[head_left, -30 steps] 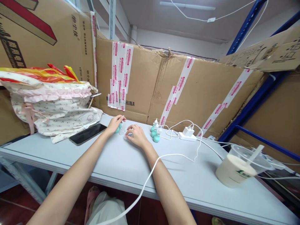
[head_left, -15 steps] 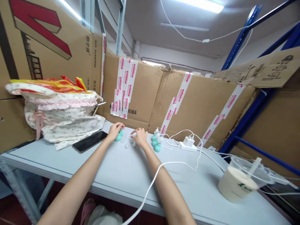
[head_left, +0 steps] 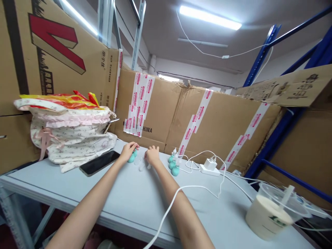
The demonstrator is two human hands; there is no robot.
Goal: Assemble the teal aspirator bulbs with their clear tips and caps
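Note:
My left hand [head_left: 129, 151] is at the back left of the table, its fingers curled over small teal rubber bulbs [head_left: 131, 159]; its fingertips rest on one of them. My right hand [head_left: 152, 155] is just to the right, fingers bent down toward the tabletop, and whatever they pinch is hidden behind the hand. Small translucent white pieces [head_left: 141, 167] lie between the two hands and just below the right one. Farther right stand several teal bulbs with white nozzle tops [head_left: 175, 170], in a row.
A black phone [head_left: 100, 163] and a floral cloth bag [head_left: 75, 138] lie at left. A white charger on a power strip [head_left: 210, 168] trails cables; one white cable [head_left: 168, 207] crosses over my right forearm. A drink cup [head_left: 268, 218] stands at right. Cardboard [head_left: 160, 114] walls the back.
My right hand has drawn slightly left and its fingers have curled in. My left hand stays at the teal bulbs. The whole view has tilted up a little.

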